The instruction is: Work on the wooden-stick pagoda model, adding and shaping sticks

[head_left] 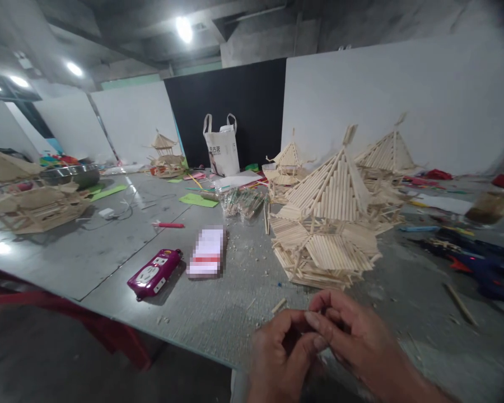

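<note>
My left hand [283, 350] and my right hand [348, 330] meet over the near edge of the table. Both are closed in a pinch, fingertips touching; whatever sits between them is too small or hidden to make out. Just beyond them stands a pavilion model [331, 224] built of thin wooden sticks, with a pointed roof over a wider lower roof. A short piece of stick [279, 305] lies on the table by my left hand. To the right of my right hand lies a longer stick [461, 304].
A purple power strip [155, 274] and a phone [206, 252] lie left of the model. Behind are a plastic bag of sticks [241, 204] and a white tote bag [222, 150]. A blue glue gun [483, 271] rests at right, near a cup [493, 207]. More stick models [37, 207] stand around.
</note>
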A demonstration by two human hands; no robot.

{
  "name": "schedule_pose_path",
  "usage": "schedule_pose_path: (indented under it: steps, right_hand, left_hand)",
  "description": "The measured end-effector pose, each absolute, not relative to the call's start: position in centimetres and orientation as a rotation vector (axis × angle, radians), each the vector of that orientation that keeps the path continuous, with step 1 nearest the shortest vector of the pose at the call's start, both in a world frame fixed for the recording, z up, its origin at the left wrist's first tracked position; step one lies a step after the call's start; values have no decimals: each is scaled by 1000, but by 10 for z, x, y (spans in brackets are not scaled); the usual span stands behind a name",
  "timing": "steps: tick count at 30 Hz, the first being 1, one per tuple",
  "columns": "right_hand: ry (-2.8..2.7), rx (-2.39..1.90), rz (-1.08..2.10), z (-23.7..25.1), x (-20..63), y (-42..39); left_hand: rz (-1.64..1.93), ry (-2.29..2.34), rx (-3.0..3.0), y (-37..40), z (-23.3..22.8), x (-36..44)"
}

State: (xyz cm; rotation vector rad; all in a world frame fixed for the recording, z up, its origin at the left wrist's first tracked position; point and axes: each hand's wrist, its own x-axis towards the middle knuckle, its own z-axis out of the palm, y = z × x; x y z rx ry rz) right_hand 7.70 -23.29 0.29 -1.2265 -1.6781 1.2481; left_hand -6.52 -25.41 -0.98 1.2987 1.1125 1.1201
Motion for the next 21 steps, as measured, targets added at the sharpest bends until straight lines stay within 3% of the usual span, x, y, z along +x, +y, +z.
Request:
schedule_pose_path:
  steps: [4, 21]
  right_hand:
    - [-1353, -1214, 1549, 1, 75, -241]
    - [-1707, -1345, 1476, 4, 102, -238]
  left_hand:
    - [1101, 1124, 1125, -255, -8, -58]
    - [832, 1314, 1544, -250, -5, -58]
